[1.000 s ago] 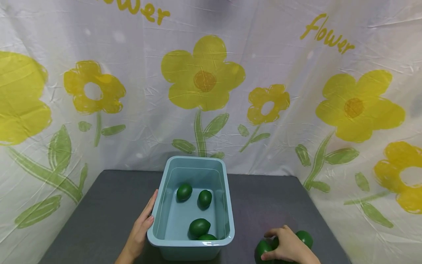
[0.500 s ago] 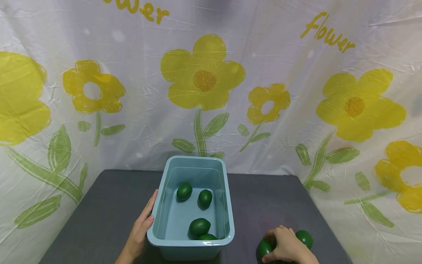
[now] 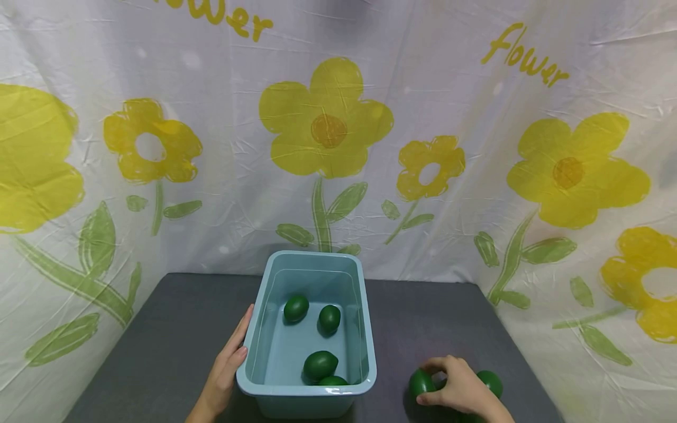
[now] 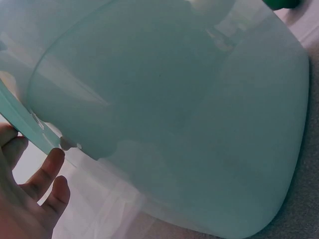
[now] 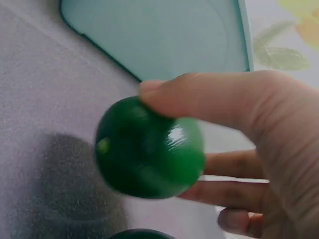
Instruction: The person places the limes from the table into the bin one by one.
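In the head view my right hand [image 3: 457,385] pinches a dark green lime [image 3: 421,383] between thumb and fingers, at the lower right. The right wrist view shows that lime [image 5: 144,154] held over the table, its shadow lying apart from it. A light blue plastic bin [image 3: 307,390] stands at the middle, with several limes inside, among them a lime [image 3: 319,365] near its front. My left hand [image 3: 221,370] rests against the bin's left side with its fingers extended. Up close in the left wrist view, its fingertips [image 4: 56,157] touch the bin's rim.
Beside my right hand lies another lime [image 3: 489,383], and part of one more shows under the wrist. The dark grey table [image 3: 412,323] ends at a white flower-printed curtain [image 3: 227,223], which hangs behind it and along both sides.
My right hand has taken hold of a lime and raised it slightly off the table. The left hand and the bin stay where they were.
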`<state>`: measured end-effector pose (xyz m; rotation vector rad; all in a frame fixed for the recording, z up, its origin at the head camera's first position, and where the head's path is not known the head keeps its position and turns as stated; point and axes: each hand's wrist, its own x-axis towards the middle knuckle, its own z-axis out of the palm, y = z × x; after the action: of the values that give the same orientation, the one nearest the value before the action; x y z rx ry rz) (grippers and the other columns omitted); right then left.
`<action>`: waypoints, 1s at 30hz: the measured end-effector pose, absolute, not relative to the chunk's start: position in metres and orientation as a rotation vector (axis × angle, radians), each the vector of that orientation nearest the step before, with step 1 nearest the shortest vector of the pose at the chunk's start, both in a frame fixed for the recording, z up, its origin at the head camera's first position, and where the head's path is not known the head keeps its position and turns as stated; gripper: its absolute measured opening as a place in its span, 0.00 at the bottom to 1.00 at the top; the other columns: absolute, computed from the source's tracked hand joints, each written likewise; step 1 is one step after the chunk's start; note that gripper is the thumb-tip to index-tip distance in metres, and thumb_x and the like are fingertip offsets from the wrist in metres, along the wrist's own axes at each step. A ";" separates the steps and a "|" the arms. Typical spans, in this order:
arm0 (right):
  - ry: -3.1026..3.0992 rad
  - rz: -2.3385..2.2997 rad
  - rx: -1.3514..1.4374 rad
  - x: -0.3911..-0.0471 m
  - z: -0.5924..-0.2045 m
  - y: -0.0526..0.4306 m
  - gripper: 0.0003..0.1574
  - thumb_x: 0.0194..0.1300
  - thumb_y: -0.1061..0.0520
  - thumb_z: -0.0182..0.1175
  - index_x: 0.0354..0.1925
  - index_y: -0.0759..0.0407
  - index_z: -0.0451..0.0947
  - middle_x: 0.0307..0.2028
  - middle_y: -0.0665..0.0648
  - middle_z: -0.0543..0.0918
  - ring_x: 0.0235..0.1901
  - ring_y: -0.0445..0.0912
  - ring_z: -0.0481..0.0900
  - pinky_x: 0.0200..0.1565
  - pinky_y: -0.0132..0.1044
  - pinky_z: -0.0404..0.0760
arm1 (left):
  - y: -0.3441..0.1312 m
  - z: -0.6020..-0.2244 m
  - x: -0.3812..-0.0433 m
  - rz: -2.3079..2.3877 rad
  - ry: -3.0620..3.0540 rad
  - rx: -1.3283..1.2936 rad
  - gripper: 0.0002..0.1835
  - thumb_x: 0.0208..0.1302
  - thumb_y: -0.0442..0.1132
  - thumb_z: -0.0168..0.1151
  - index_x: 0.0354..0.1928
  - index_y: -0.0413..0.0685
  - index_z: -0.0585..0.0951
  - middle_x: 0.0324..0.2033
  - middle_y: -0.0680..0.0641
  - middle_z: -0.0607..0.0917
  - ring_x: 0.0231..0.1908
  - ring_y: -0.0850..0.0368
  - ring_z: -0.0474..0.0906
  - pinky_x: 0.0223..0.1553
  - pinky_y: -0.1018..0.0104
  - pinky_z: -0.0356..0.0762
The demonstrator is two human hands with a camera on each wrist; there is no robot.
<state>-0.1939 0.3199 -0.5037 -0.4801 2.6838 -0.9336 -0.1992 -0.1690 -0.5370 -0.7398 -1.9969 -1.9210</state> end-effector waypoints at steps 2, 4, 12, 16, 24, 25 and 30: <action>2.699 -0.999 -0.446 -0.194 -0.503 0.319 0.31 0.60 0.43 0.79 0.56 0.57 0.87 0.47 0.50 0.90 0.46 0.50 0.87 0.48 0.54 0.85 | -0.169 -0.537 -0.199 -1.923 -1.994 -0.743 0.34 0.80 0.28 0.33 0.85 0.43 0.51 0.85 0.56 0.52 0.80 0.73 0.48 0.68 0.83 0.52; 2.725 -1.078 -0.386 -0.195 -0.503 0.317 0.32 0.61 0.43 0.78 0.57 0.57 0.86 0.49 0.51 0.89 0.49 0.52 0.87 0.52 0.59 0.83 | -0.169 -0.538 -0.199 -1.922 -1.994 -0.745 0.34 0.80 0.28 0.33 0.85 0.43 0.51 0.85 0.57 0.52 0.80 0.73 0.48 0.68 0.83 0.52; 2.817 -1.468 -0.051 -0.200 -0.498 0.302 0.32 0.64 0.46 0.77 0.62 0.57 0.84 0.55 0.54 0.89 0.56 0.51 0.86 0.66 0.61 0.75 | -0.169 -0.535 -0.199 -1.918 -1.996 -0.744 0.34 0.80 0.29 0.33 0.85 0.43 0.52 0.85 0.56 0.53 0.80 0.73 0.49 0.68 0.83 0.52; 2.777 -1.658 0.042 -0.202 -0.493 0.296 0.32 0.67 0.50 0.75 0.65 0.58 0.82 0.57 0.56 0.88 0.55 0.42 0.86 0.68 0.52 0.76 | -0.170 -0.535 -0.199 -1.935 -2.009 -0.726 0.34 0.80 0.30 0.33 0.85 0.44 0.51 0.84 0.58 0.53 0.80 0.74 0.49 0.68 0.83 0.52; 2.688 -1.929 0.135 -0.209 -0.484 0.286 0.32 0.70 0.52 0.73 0.68 0.59 0.79 0.60 0.58 0.86 0.55 0.32 0.83 0.55 0.28 0.79 | -0.170 -0.536 -0.199 -1.934 -2.005 -0.739 0.34 0.80 0.29 0.33 0.85 0.44 0.51 0.85 0.57 0.52 0.80 0.74 0.49 0.68 0.83 0.53; 2.694 -1.939 0.139 -0.211 -0.483 0.284 0.32 0.70 0.52 0.73 0.68 0.59 0.79 0.60 0.57 0.86 0.54 0.31 0.83 0.55 0.28 0.79 | -0.170 -0.536 -0.199 -1.930 -2.000 -0.745 0.34 0.80 0.29 0.33 0.85 0.44 0.51 0.85 0.57 0.52 0.80 0.73 0.49 0.68 0.83 0.53; 2.686 -2.010 0.130 -0.217 -0.478 0.277 0.32 0.71 0.53 0.72 0.68 0.60 0.79 0.55 0.51 0.88 0.52 0.32 0.83 0.53 0.27 0.79 | -0.169 -0.537 -0.199 -1.922 -1.996 -0.741 0.34 0.80 0.29 0.33 0.85 0.43 0.52 0.84 0.57 0.53 0.80 0.73 0.49 0.68 0.83 0.53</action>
<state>-0.2174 0.2771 -0.4783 0.1298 2.6865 -2.0098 -0.1987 -0.1693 -0.5369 -0.7410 -1.9958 -1.9224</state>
